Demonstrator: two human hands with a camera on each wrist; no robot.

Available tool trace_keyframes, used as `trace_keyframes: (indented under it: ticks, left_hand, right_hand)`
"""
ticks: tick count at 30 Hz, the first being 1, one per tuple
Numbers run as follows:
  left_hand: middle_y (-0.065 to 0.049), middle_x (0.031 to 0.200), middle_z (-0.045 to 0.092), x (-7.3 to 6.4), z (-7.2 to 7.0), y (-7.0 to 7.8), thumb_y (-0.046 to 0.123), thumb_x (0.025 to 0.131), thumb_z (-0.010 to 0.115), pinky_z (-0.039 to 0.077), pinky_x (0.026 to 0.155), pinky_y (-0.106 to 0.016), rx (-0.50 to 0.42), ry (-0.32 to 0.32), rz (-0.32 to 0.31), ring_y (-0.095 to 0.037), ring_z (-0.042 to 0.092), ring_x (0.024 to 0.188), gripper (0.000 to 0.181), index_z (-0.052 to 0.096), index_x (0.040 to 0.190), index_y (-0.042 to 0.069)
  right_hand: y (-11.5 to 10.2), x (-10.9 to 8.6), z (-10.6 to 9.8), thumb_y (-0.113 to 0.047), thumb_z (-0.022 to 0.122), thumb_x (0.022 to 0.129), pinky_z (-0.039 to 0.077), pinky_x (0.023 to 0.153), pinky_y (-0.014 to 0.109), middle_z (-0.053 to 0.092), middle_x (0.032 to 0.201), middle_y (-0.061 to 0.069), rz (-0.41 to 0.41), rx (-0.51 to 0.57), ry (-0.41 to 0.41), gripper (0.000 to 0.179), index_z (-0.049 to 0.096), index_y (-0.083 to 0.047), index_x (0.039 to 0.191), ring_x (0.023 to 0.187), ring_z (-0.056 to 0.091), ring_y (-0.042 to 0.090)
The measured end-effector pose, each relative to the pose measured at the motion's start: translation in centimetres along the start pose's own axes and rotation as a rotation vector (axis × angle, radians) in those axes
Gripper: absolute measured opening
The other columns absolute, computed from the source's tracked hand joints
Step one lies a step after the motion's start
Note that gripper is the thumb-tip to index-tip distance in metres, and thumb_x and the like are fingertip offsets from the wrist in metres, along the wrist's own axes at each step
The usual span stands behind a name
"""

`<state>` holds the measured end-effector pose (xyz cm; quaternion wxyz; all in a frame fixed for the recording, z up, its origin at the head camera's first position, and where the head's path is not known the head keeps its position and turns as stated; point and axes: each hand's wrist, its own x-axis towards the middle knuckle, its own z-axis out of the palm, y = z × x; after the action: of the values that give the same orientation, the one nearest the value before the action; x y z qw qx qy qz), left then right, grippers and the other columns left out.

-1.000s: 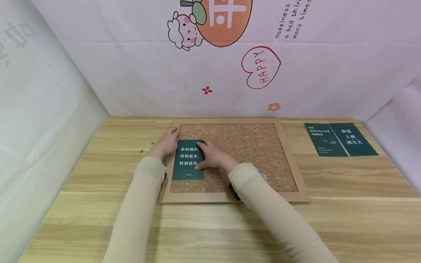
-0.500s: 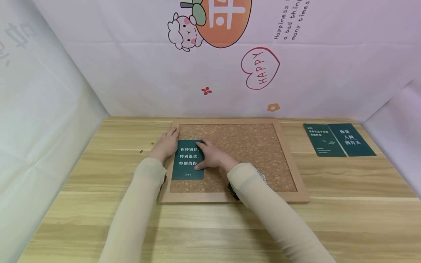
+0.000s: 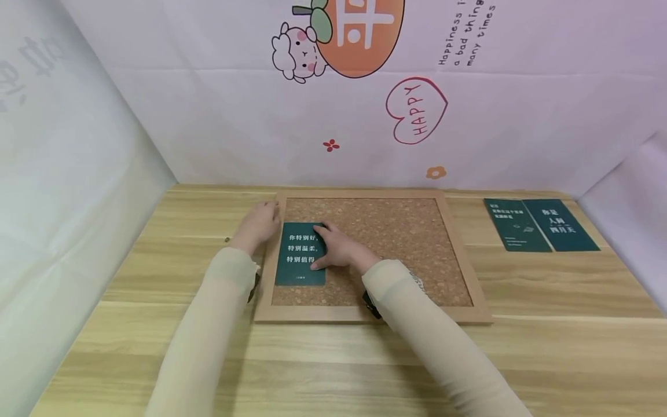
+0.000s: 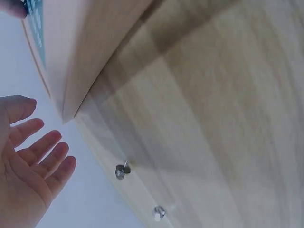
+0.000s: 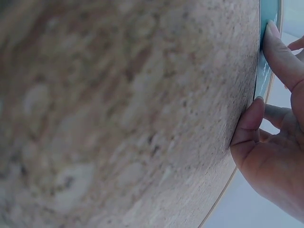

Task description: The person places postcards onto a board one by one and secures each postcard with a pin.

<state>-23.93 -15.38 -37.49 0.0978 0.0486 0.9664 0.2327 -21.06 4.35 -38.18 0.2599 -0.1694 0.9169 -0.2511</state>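
A dark green card [image 3: 298, 269] with white Chinese writing lies on the left part of a wood-framed corkboard [image 3: 398, 231]. My right hand [image 3: 341, 248] rests at the card's right edge; thumb and a finger, spread apart, press on it. In the right wrist view, fingertips of the right hand [image 5: 280, 128] touch the card's edge and the cork. Beside the board's left frame, my left hand [image 3: 257, 225] holds nothing. The left wrist view shows its fingers loosely extended, near two metallic push pins [image 4: 122, 171] on the tabletop.
Two more green cards, one left [image 3: 516, 226] and one right [image 3: 561, 226], lie side by side on the wooden table [image 3: 333, 365], right of the board. A white printed cloth [image 3: 234, 127] hangs behind the table, with white cloth at both sides.
My left hand has come off the board's left frame and shifted slightly left, toward the push pins. The right hand stays at the card's edge. The head view has shifted slightly.
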Motion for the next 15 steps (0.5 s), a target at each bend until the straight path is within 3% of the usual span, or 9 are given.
trace_keyframes:
  ticks: [4,10,15]
  left_hand:
    - [-0.023,0.154,0.029,0.0,-0.7,-0.2,0.014,0.102,0.033,0.021,0.118,-0.052,0.0,-0.015,0.022,-0.041,0.025,0.143,0.048,0.028,0.147,-0.002]
    - [-0.024,0.144,0.044,-0.4,-1.7,-0.9,0.014,0.102,0.031,0.037,0.11,-0.051,-0.016,-0.034,0.0,-0.039,0.044,0.132,0.042,0.043,0.139,-0.005]
    - [-0.025,0.139,0.048,-1.1,-2.5,-1.5,0.012,0.101,0.034,0.038,0.108,-0.051,0.011,-0.037,-0.007,-0.04,0.046,0.129,0.04,0.046,0.135,-0.007]
  right_hand:
    - [0.0,0.0,0.0,-0.029,0.074,0.083,0.029,0.117,0.045,0.001,0.162,0.01,0.001,0.0,0.0,0.093,0.016,-0.012,0.154,0.148,0.017,0.031]
    - [0.0,0.0,0.0,-0.029,0.074,0.083,0.029,0.117,0.045,0.001,0.163,0.01,0.0,0.005,-0.002,0.093,0.016,-0.012,0.154,0.148,0.017,0.031]
    - [0.0,0.1,0.0,-0.029,0.075,0.083,0.031,0.116,0.044,0.002,0.162,0.009,0.003,-0.007,0.007,0.093,0.017,-0.013,0.154,0.148,0.019,0.031]
